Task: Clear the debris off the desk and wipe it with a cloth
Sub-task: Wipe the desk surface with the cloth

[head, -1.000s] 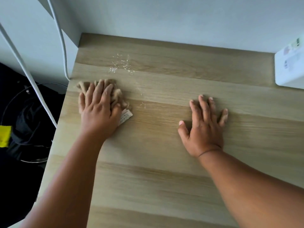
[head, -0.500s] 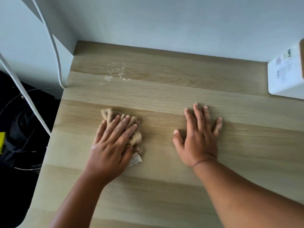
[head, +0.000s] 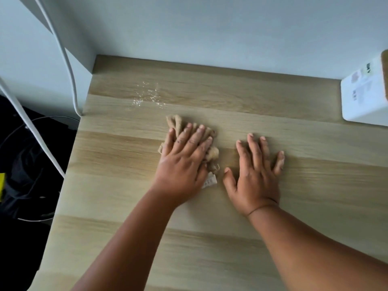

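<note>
The cloth [head: 212,153] is a crumpled beige rag lying on the wooden counter [head: 117,185], roughly midway across its width and slightly toward the back wall. A small white label [head: 209,182] protrudes from its near edge. The left hand [head: 184,160] lies flat on top of the cloth, fingers extended and slightly spread, pressing it against the surface; the fingers are not curled round the fabric. Folds of the cloth show beyond the fingertips and to the right of the hand.

The right hand [head: 255,175] rests palm-down directly on the bare counter just beside the cloth, fingers straight and apart, thumb angled toward the label. It holds nothing and does not touch the cloth.

The debris [head: 149,97] is a scatter of fine pale specks on the counter behind the cloth, nearer the back left corner and apart from it.

A white box [head: 365,97] with printed labels stands at the back right edge of the counter, partly cut off by the frame. Two white cables [head: 69,66] run down the wall left of the counter. Dark items and a yellow object [head: 2,183] lie on the floor below, too dim to identify.
</note>
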The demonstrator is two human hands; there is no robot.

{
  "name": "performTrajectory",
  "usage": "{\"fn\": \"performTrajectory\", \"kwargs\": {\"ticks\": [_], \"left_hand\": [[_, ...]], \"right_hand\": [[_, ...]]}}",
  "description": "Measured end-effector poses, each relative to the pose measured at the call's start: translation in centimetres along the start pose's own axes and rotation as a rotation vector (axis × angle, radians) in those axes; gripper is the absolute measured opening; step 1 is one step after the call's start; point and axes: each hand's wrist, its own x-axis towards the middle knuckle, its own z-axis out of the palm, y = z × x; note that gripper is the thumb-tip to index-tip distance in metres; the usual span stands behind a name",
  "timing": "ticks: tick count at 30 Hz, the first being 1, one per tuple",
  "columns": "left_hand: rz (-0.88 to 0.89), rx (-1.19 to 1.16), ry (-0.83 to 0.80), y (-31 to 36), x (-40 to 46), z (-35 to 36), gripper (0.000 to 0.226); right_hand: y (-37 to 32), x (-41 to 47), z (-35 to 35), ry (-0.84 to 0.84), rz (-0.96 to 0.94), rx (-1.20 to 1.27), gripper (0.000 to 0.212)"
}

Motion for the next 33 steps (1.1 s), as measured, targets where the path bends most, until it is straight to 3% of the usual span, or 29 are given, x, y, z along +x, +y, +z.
{"fn": "performTrajectory", "kwargs": {"ticks": [4,8,14,18,23,28,33], "left_hand": [[0.086,-0.031,0.025,-0.2,-5.2,-0.1,0.058],[0.061,0.019,0.008,-4.0,-9.8,-1.7,0.060],[-0.406,0.093,0.086,-9.3,-6.2,-3.8,0.061],[-0.619,0.022,0.008,-10.0,0.9,-3.4,0.072],[-0.478,0.059,-0.061,-8.1,4.9,-2.4,0.074],[-0.187,0.056,-0.010,-6.7,-0.6,-2.2,0.064],[-0.200,0.121,0.024,-9.6,-4.1,-3.3,0.063]], "right_hand": [[0.0,-0.1,0.0,0.003,-0.001,-0.004,0.074],[-0.1,-0.1,0.0,0.000,0.002,0.000,0.074],[0.1,-0.2,0.1,0.004,-0.003,0.001,0.074],[-0.1,-0.1,-0.1,-0.006,0.000,0.001,0.074],[0.0,-0.3,0.0,-0.003,0.004,-0.013,0.074],[-0.1,-0.1,0.0,0.001,0.002,0.005,0.074],[-0.1,-0.1,-0.2,-0.009,0.003,-0.004,0.075]]}}
